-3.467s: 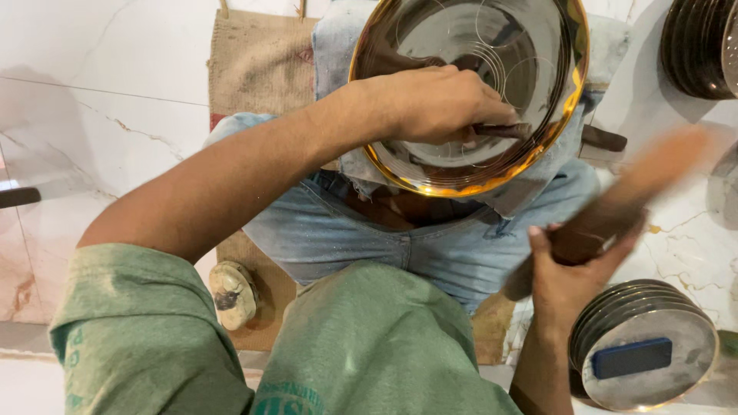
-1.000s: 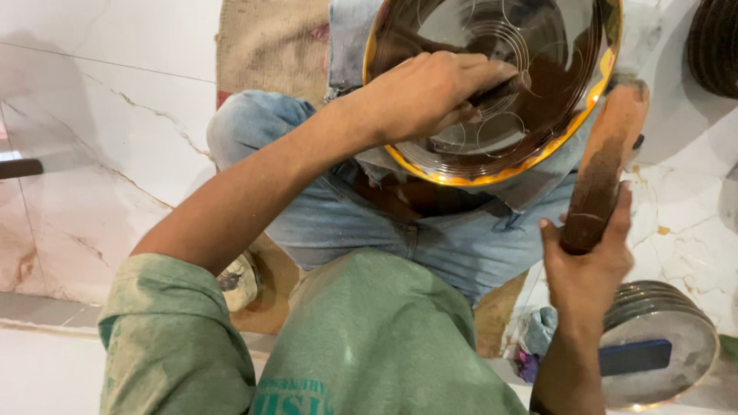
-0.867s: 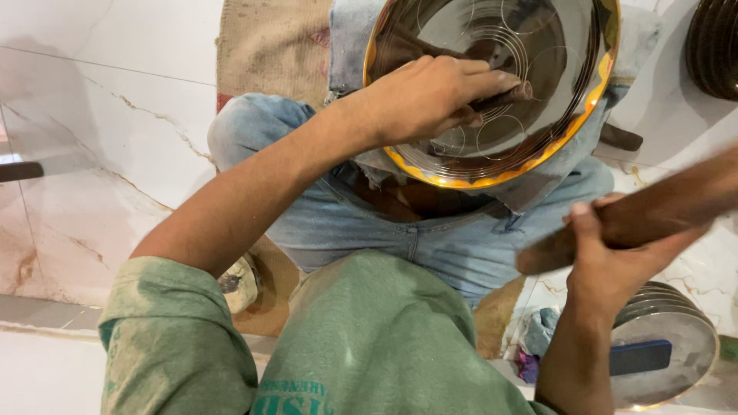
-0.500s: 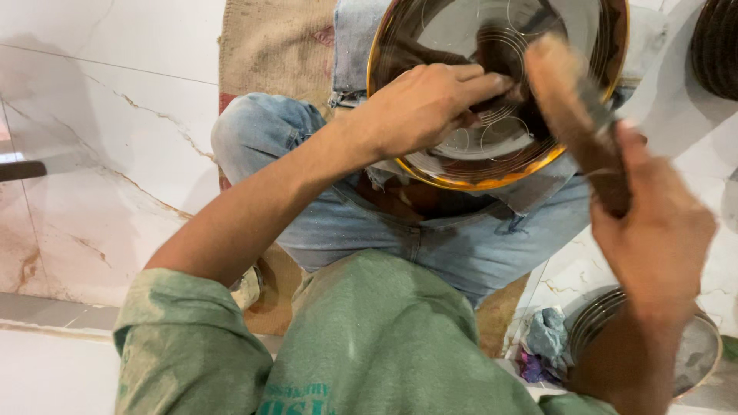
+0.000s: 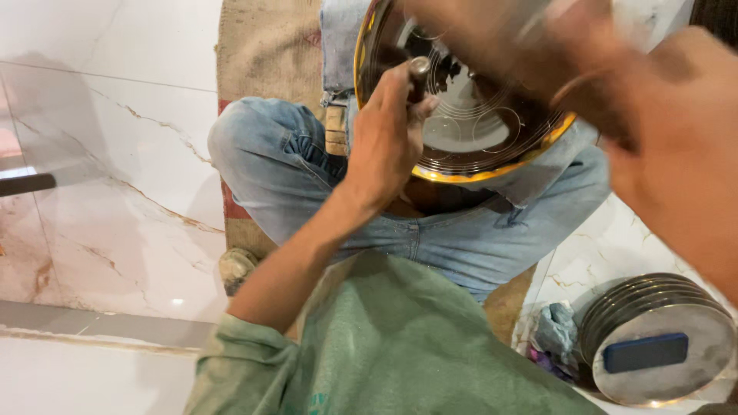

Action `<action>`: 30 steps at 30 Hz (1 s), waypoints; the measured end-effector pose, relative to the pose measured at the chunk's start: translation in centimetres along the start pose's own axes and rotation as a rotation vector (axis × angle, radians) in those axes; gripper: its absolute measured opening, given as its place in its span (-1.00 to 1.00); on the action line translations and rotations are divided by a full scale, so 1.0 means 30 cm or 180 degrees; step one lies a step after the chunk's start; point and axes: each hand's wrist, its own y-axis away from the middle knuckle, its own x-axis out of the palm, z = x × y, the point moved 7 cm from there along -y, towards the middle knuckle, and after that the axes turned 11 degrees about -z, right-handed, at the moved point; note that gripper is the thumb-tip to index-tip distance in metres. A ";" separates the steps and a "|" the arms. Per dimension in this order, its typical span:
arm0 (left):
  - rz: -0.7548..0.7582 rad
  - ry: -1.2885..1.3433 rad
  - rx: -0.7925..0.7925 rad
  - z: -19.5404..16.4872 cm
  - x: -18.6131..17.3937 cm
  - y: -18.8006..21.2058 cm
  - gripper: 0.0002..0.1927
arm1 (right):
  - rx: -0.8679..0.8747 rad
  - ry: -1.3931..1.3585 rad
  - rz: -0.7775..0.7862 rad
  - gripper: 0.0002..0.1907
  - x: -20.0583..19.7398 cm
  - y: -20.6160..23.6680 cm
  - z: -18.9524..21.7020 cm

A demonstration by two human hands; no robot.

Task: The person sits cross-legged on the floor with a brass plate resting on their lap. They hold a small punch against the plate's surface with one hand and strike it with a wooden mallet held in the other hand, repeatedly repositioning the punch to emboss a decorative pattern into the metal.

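Note:
A round metal plate [image 5: 492, 127] with a brass-coloured rim and engraved circles rests tilted on my lap, over my blue jeans [image 5: 307, 192]. My left hand [image 5: 388, 142] grips a small metal punch [image 5: 419, 68] and presses its tip against the plate's face. At the right, close to the camera and blurred by motion, my right hand [image 5: 676, 154] is closed around a brown wooden stick [image 5: 500, 38]. The stick sweeps across the top of the plate, right above the punch.
A stack of round metal plates [image 5: 661, 376] with a dark blue block [image 5: 644, 352] on top lies at the lower right, beside crumpled rags [image 5: 555, 334]. A burlap mat [image 5: 265, 46] lies under me on the white marble floor [image 5: 115, 154].
My right hand has swung the wooden stick from the plate's right side up and across the plate toward the punch. My left hand stays on the plate with the punch.

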 end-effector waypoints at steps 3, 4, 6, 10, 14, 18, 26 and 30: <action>-0.0633 0.0082 -0.0258 0.000 -0.021 0.055 -0.71 | -0.0324 0.1183 0.0461 -0.14 0.012 -0.036 0.066; -0.0902 0.0275 -0.0262 -0.011 -0.030 0.074 -0.71 | -0.0315 0.1071 0.0514 -0.17 0.006 -0.050 0.084; -0.1003 0.0417 -0.0477 -0.010 -0.015 0.086 -0.74 | -0.0419 0.1029 0.0521 -0.19 -0.010 -0.079 0.118; -0.1285 0.0297 -0.0274 -0.047 -0.040 0.109 -0.71 | -0.0782 0.1207 0.0445 -0.16 -0.033 -0.104 0.184; -0.1052 0.0103 -0.0397 -0.036 -0.034 0.093 -0.67 | -0.1187 0.1821 0.0444 -0.16 -0.035 -0.086 0.188; -0.0590 0.0046 0.0009 -0.055 -0.012 0.056 -0.73 | -0.0498 0.1000 0.0441 -0.16 -0.023 -0.041 0.090; 0.0517 0.0281 0.0737 -0.094 0.008 -0.027 -0.58 | 0.0269 -0.0207 -0.0145 -0.26 0.050 0.148 -0.142; 0.1334 0.0028 0.1112 -0.084 0.059 -0.082 -0.60 | 0.1046 0.0611 0.0284 -0.29 0.130 0.354 -0.246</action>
